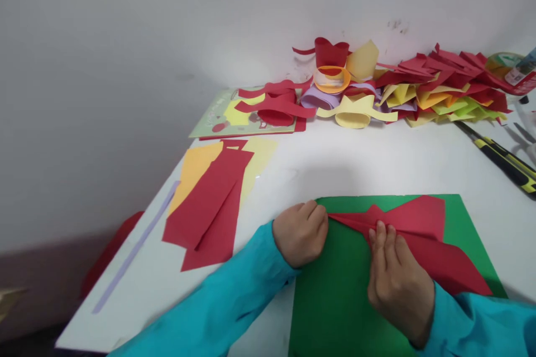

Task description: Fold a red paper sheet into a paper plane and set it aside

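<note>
A folded red paper [422,217] lies over a green sheet [335,290], narrow at its left tip and spreading into two wide flaps at the right. My left hand [302,233] is closed in a fist around the pointed tip. With its fingers pressed together, my right hand [397,276] pinches the folds near the middle of the paper. The right thumb is hidden behind the fingers. Both arms wear turquoise sleeves.
Left of the hands lie red paper pieces [209,195], orange paper [190,164] and a purple strip [138,248]. Along the wall stand curled paper shapes [352,114], a pile of folded papers [452,86] and a green booklet [209,117]. A yellow-black cutter [502,159] rests at right.
</note>
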Tool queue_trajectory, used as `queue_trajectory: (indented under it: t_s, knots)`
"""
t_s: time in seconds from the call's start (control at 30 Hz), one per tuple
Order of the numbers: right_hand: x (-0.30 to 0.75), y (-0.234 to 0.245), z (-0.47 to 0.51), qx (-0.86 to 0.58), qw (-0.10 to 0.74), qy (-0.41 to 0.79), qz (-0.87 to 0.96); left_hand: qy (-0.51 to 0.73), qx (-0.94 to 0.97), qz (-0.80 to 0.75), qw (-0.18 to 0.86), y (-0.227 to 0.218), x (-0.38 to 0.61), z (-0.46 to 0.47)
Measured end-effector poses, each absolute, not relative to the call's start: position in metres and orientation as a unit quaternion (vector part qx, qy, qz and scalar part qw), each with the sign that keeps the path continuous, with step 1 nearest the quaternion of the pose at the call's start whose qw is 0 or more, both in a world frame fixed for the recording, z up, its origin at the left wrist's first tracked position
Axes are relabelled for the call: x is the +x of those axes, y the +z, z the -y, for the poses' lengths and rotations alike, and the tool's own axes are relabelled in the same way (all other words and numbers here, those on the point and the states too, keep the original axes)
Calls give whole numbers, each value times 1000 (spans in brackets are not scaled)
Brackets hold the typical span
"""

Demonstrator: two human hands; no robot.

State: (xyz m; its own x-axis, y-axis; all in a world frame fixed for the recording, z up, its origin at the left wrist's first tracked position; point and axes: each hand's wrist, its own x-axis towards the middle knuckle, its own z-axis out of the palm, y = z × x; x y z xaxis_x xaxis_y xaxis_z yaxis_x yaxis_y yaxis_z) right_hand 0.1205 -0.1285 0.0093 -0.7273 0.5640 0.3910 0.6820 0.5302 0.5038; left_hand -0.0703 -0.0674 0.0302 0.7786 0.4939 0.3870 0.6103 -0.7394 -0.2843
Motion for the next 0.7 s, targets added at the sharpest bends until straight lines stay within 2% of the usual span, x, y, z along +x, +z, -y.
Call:
queue_trajectory:
  t_s: [0.23,0.57,0.7]
  knots:
    - [121,4,132,-370,69,-325,867,-68,-944,245,212,36,-64,71]
    - [118,1,133,-389,85,-310,863,68,-921,242,298,36,-55,89]
    - [118,2,133,-386,80,-312,864,43,-914,281,290,34,-60,91]
